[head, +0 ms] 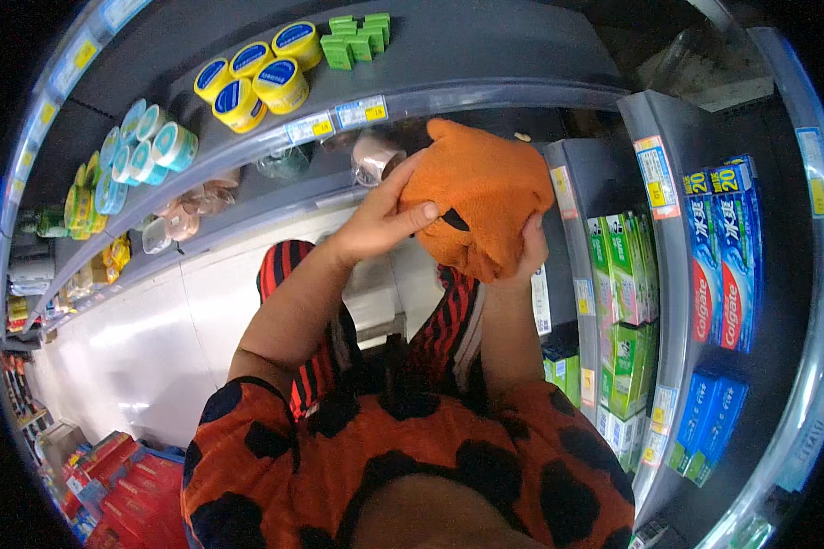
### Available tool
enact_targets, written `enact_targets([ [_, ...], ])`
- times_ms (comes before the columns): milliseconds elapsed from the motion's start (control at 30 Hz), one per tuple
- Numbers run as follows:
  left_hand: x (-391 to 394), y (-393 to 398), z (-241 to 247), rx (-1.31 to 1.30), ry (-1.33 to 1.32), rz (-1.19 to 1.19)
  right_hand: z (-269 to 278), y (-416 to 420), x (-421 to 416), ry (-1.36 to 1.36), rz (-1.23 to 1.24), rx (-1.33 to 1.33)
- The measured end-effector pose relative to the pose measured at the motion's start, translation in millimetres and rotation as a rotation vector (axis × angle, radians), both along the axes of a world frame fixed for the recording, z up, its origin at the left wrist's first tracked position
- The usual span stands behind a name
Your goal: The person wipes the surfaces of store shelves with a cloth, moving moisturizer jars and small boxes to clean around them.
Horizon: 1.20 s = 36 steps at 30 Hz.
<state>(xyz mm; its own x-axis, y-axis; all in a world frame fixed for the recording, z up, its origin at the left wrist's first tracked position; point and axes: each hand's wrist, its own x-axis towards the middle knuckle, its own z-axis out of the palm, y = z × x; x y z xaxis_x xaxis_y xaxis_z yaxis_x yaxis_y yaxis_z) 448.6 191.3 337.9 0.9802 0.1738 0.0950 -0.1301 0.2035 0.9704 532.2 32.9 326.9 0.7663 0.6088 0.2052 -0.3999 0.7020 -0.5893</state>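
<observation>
My left hand (384, 216) and my right hand (532, 247) hold a crumpled orange cloth (484, 185) between them, in front of the shelves. The left thumb lies on top of the cloth, beside a small black patch; the other left fingers are partly hidden beneath it. At the cloth's opposite side, the right fingers grip its lower edge, mostly covered by the fabric. Whether the cloth is a garment or a plain cloth I cannot tell. Beyond it runs a dark shelf edge with price tags (361, 112).
Yellow tubs with blue lids (237, 105), green boxes (357, 44) and turquoise-and-white tubs (174, 147) stand on the upper shelf. Wrapped cups (375, 159) are below. Toothpaste boxes (738, 267) and green cartons (625, 274) fill shelves at right. Red boxes (141, 504) lie at lower left.
</observation>
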Motion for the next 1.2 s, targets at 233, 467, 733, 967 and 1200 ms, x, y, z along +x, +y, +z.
enact_targets([
  [233,-46.0,20.0,-13.1,-0.346,0.195,0.151,-13.2,3.1,-22.9,0.077,0.144,-0.179],
  [467,-65.7,20.8,-20.9,-0.193,-0.062,0.377,-24.6,35.1,-72.2,0.212,0.083,-0.385],
  [733,-71.4,13.2,-7.6,1.013,-0.227,-0.008,-19.3,43.5,-60.1,0.199,-0.025,-0.326],
  [967,-66.0,43.3,-16.9,1.045,-0.005,-0.141,-14.5,75.6,39.8,-0.295,-0.532,-0.759],
  [1200,-59.8,60.8,-15.9,1.05,0.174,-0.274,-61.8,90.7,168.4,-0.618,-0.682,-1.025],
])
